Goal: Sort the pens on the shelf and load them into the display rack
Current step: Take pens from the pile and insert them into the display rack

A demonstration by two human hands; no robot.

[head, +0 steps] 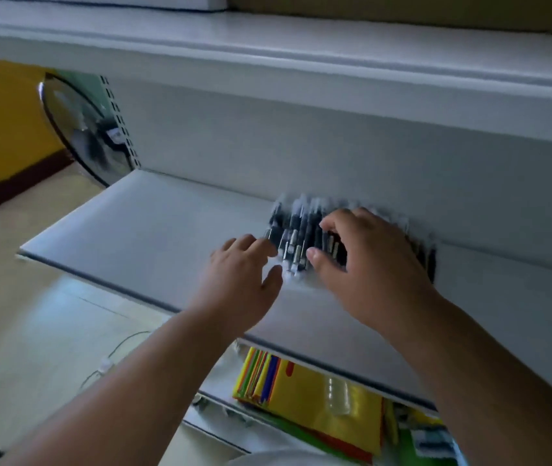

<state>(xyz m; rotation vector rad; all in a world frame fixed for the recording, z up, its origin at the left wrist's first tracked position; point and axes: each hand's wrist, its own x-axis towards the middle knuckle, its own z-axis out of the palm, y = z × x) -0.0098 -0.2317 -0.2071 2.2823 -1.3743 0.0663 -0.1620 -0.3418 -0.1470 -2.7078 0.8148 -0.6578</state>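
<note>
Head view, motion blur over the centre.

Pens (296, 237): a loose batch of dark-barrelled pens with pale clips or tips, lying side by side, roughly parallel, on the white shelf (153, 223). The batch sits toward the back of the shelf, near the rear panel. Blur hides the count and the barrel details.

Shelf: smooth, flat, matte white board with a straight front lip running diagonally from left to lower right. Broad bare surface lies to the left of the pens and in front of them, out to the front edge. A second white shelf overhangs above.

Left hand (244, 274): fingers extended and relaxed, grip apart, fingertips touching the left edge of the batch; palm over the shelf.

Right hand (368, 260): arched over the right part of the batch, fingers curved down onto the pens, thumb against their near ends. Cannot tell whether this grip clamps any pen or only rests on them.

Below the front lip: a glossy yellow packet (328, 398) with multicoloured stripes on the lower shelf. Far left: a round fan (82, 129) with a wire guard, standing on the pale floor.
</note>
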